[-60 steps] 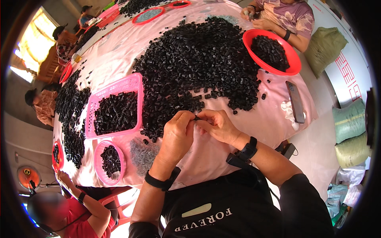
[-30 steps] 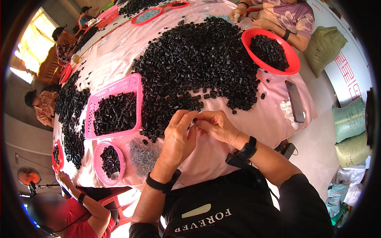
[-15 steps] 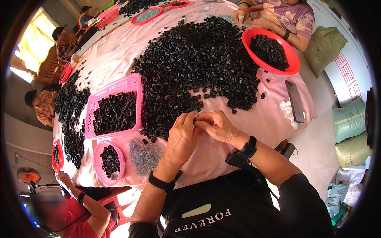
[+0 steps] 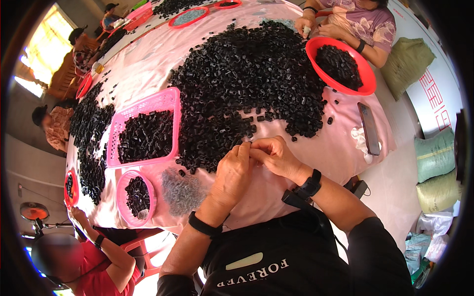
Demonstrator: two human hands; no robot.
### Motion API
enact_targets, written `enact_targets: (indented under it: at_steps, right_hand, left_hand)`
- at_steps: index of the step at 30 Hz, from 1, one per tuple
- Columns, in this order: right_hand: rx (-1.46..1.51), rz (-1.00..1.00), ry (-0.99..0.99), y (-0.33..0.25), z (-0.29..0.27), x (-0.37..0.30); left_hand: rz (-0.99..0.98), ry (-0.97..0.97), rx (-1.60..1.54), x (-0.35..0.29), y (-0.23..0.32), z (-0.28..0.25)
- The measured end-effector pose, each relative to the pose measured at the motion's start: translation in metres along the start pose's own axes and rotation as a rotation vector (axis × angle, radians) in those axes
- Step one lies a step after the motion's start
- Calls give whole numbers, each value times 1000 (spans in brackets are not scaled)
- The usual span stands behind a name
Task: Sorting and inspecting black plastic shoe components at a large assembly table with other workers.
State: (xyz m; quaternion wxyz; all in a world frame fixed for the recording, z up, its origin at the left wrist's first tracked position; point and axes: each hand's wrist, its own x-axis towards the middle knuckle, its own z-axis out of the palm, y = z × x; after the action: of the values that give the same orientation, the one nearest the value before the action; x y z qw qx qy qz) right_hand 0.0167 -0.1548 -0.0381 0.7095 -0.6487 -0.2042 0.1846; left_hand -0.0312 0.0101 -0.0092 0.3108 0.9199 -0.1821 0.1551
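My left hand [image 4: 233, 170] and my right hand [image 4: 277, 157] meet at their fingertips over the near edge of a large pile of small black plastic parts [image 4: 247, 74]. Both are closed in a pinch, thumbs and forefingers pressed together. Whatever they hold is tiny and hidden by the fingers. Just left of my left hand lies a heap of small clear pieces [image 4: 182, 191] on the pink cloth [image 4: 321, 153]. Beyond that heap, a pink basket [image 4: 177, 121] and a round pink bowl [image 4: 151, 190] hold more black parts.
A red bowl of black parts [image 4: 364, 90] stands at the far right, near another person's hands [image 4: 308, 24]. A phone [image 4: 369, 129] rests by a crumpled white tissue [image 4: 360, 140]. At the left, a person in red [image 4: 111, 261] reaches to the table. Sacks [image 4: 434, 158] line the right.
My hands stay together at nearly the same spot, fingertips shifted slightly. The whole view has moved a little. The far person's hands have moved slightly near the red bowl.
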Motion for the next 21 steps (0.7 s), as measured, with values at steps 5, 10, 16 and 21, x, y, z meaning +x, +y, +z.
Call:
enact_targets:
  at_steps: [5,10,16,21]
  right_hand:
    - [30,-3,19,1,-1,1]
    - [211,33,52,-1,-2,1]
    - [187,-6,77,-2,-4,1]
    - [199,12,107,-1,-3,2]
  left_hand:
    - [19,26,-15,7,2,-3]
    - [0,74,-4,11,-9,-21]
    - [-180,542,406,20,-57,-82]
    - [-95,374,260,6,-54,-79]
